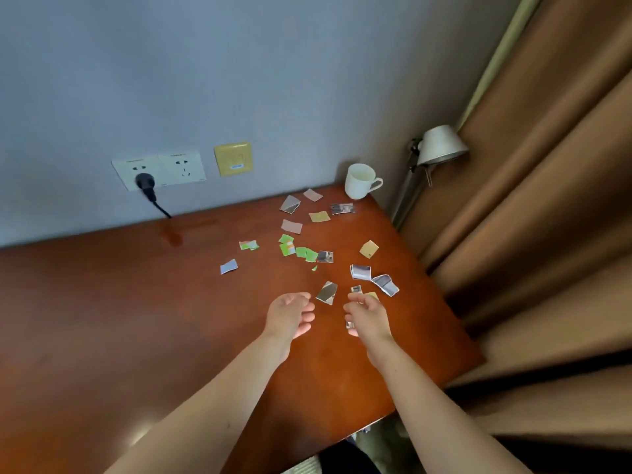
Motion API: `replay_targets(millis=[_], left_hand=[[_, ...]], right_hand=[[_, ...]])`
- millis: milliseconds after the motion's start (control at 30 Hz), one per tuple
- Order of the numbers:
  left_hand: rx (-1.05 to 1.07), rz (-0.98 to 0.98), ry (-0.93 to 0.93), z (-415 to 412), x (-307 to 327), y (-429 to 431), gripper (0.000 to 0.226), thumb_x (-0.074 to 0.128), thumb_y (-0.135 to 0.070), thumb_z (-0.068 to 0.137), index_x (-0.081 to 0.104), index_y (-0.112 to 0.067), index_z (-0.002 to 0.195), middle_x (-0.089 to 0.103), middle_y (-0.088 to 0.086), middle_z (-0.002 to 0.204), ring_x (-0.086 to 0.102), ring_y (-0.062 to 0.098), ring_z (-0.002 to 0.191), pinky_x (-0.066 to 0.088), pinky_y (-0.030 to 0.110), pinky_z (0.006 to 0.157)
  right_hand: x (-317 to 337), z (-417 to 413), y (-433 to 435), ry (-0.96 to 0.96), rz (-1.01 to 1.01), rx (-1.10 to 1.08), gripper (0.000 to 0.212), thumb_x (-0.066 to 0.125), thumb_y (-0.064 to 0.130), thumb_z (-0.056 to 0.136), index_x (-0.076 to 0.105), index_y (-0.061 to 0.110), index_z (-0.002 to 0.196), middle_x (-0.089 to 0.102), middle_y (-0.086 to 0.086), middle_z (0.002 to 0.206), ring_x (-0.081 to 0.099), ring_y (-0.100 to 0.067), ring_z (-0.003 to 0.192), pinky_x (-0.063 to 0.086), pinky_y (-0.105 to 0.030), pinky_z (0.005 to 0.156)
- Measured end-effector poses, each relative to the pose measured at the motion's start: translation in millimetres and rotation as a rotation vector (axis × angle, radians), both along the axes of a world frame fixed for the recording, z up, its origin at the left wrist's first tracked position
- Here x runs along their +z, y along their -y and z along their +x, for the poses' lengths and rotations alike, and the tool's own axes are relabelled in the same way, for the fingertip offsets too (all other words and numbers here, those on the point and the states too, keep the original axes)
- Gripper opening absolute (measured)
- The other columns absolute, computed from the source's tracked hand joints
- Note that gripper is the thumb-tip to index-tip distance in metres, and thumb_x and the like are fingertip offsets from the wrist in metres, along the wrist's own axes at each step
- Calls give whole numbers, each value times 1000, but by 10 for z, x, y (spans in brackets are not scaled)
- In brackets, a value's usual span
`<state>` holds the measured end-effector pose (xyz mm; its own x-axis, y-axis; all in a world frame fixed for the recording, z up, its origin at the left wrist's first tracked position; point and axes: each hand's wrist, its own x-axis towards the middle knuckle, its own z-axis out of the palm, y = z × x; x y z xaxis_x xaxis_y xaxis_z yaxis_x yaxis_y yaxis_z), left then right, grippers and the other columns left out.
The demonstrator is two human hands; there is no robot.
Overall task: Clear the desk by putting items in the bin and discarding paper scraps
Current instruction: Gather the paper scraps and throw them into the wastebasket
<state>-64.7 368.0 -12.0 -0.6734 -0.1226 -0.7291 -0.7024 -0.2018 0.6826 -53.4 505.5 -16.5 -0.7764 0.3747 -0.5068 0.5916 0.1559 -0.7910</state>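
Scraps (291, 226) scattered on desk (136, 302), left hand (290, 314) loosely curled, empty; right hand (368, 316) clutching one small scrap (349, 325)

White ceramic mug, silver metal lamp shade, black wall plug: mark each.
White ceramic mug (359, 184): head view, outer wall.
Silver metal lamp shade (443, 145): head view, shade's side.
Black wall plug (145, 182): head view, plug body.

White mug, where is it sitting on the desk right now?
In the head view, the white mug stands at the desk's far right corner by the wall, just left of the lamp and beyond the farthest paper scraps.
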Motion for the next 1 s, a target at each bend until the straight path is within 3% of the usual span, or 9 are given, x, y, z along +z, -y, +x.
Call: replay_targets(millis=[133, 233, 300, 400, 467, 533, 633, 800, 1000], left_hand=[[22, -7, 68, -243, -143, -328, 17, 49, -6, 96, 60, -15, 106, 65, 5, 97, 63, 15, 89, 54, 29, 81], [-1, -56, -51, -321, -297, -565, 10, 52, -8, 93, 61, -11, 96, 59, 3, 74, 54, 12, 64, 45, 23, 58], [3, -139, -96, -364, -367, -688, 5, 57, -14, 93, 60, -11, 95, 58, 3, 71, 52, 12, 60, 43, 22, 54], [-14, -275, -123, -434, -466, -804, 18, 70, -32, 86, 60, -17, 91, 65, 2, 81, 58, 13, 68, 50, 31, 65], [-47, -387, -105, -479, -544, -827, 22, 73, -37, 81, 59, -23, 89, 68, 0, 87, 64, 17, 75, 54, 37, 76], [-99, -505, -79, -543, -576, -861, 16, 69, -30, 81, 57, -24, 91, 65, -4, 91, 66, 20, 85, 55, 39, 82], [-256, -723, -36, -628, -643, -917, 26, 62, -25, 82, 55, -22, 107, 53, -2, 109, 61, 23, 97, 51, 36, 82], [-300, -902, 0, -685, -811, -1011, 43, 62, -31, 83, 51, -22, 123, 41, 3, 121, 57, 27, 104, 51, 36, 76], [-403, -1029, 41, -717, -919, -1026, 44, 66, -39, 83, 50, -18, 118, 41, 6, 119, 52, 29, 109, 50, 39, 78]], right_hand=[[-134, -330, -379, 1, 68, 93, 22, 57, 19, 93, 60, 25, 114, 60, 4, 114, 57, -11, 97, 52, -26, 76], [-233, -570, -680, -4, 93, 164, 23, 59, 16, 92, 60, 23, 115, 57, 6, 108, 54, -8, 91, 45, -19, 63], [-304, -714, -865, 1, 125, 237, 25, 61, 13, 91, 58, 23, 114, 54, 6, 108, 52, -10, 94, 43, -18, 61], [-406, -904, -1111, 32, 267, 431, 30, 62, 12, 90, 56, 27, 115, 56, 0, 120, 53, -13, 96, 47, -20, 66], [-463, -1016, -1229, 47, 428, 610, 39, 63, 15, 90, 55, 29, 126, 51, -2, 127, 52, -16, 104, 52, -27, 79], [-514, -1123, -1321, 51, 634, 785, 46, 62, 19, 90, 51, 30, 133, 46, 1, 132, 45, -19, 119, 49, -33, 93], [-588, -1207, -1404, 16, 825, 915, 51, 65, 18, 87, 49, 32, 133, 37, 4, 141, 34, -20, 129, 41, -34, 102], [-710, -1289, -1493, -6, 842, 969, 54, 66, 18, 84, 45, 30, 133, 35, 5, 144, 33, -21, 131, 40, -33, 99], [-737, -1367, -1464, -8, 761, 974, 40, 65, 12, 83, 54, 27, 118, 54, 2, 124, 46, -23, 118, 49, -35, 86]])
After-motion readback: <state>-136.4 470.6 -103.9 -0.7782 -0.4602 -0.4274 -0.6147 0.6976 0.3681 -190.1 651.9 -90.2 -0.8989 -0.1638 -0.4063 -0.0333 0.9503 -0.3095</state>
